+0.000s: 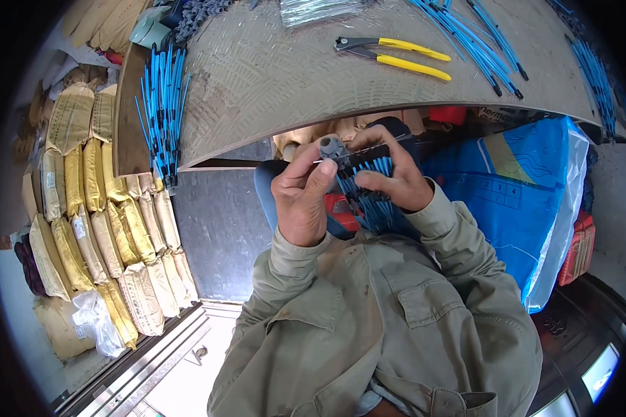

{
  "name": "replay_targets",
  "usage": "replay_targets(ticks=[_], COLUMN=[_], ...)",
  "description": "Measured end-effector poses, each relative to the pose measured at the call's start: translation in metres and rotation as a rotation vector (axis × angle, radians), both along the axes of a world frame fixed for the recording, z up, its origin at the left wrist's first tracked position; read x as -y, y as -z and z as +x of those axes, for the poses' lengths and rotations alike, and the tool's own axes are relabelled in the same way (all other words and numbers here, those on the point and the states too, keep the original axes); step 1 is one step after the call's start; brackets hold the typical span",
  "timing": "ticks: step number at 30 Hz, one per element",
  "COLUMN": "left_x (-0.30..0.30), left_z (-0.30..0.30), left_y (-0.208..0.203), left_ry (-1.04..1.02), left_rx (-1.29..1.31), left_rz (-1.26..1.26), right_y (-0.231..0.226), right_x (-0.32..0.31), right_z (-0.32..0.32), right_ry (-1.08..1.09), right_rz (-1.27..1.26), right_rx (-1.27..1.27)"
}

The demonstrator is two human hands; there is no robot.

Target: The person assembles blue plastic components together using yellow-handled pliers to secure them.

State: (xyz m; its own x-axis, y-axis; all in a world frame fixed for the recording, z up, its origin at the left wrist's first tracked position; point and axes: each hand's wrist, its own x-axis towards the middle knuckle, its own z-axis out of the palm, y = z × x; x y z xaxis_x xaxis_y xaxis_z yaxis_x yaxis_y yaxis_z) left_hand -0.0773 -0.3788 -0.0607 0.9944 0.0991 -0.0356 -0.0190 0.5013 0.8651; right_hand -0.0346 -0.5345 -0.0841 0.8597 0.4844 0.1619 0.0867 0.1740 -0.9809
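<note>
Above my lap, my left hand (302, 198) pinches a small grey round part (332, 147) with a dark hole in its face. A thin metal wire runs by its thumb and fingertips. Close on its right, my right hand (400, 170) is closed around a row of black pieces on a thin rod. From this row, a bunch of blue strands (374, 198) hangs down toward my lap. The two hands nearly meet at the grey part, and my fingers hide just how it joins the row.
On the workbench (257, 76) ahead lie yellow-handled nippers (396, 57), blue strands with black ends (476, 48), and a bundle of clear sticks (320, 10). Another blue bunch (163, 111) overhangs its left edge. Stacked sacks (104, 208) stand left; a large blue bag (504, 187) stands right.
</note>
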Motion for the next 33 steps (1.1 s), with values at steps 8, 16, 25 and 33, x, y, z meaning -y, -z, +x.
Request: replay_targets(ticks=[8, 16, 25, 33], left_x=[0.003, -0.009, -0.021, -0.025], left_z=[-0.002, -0.003, 0.000, -0.004], left_y=[-0.007, -0.003, -0.005, -0.009], left_ry=[-0.082, 0.021, 0.229, 0.214], left_rx=[0.183, 0.089, 0.038, 0.119], left_rz=[0.364, 0.277, -0.013, 0.216], right_y=[-0.001, 0.005, -0.005, 0.004], right_x=[-0.002, -0.001, 0.002, -0.008], right_z=[0.003, -0.004, 0.001, 0.003], right_ry=[-0.106, -0.095, -0.203, -0.193], right_rz=[0.138, 0.075, 0.045, 0.247], right_rx=[0.064, -0.049, -0.128, 0.015])
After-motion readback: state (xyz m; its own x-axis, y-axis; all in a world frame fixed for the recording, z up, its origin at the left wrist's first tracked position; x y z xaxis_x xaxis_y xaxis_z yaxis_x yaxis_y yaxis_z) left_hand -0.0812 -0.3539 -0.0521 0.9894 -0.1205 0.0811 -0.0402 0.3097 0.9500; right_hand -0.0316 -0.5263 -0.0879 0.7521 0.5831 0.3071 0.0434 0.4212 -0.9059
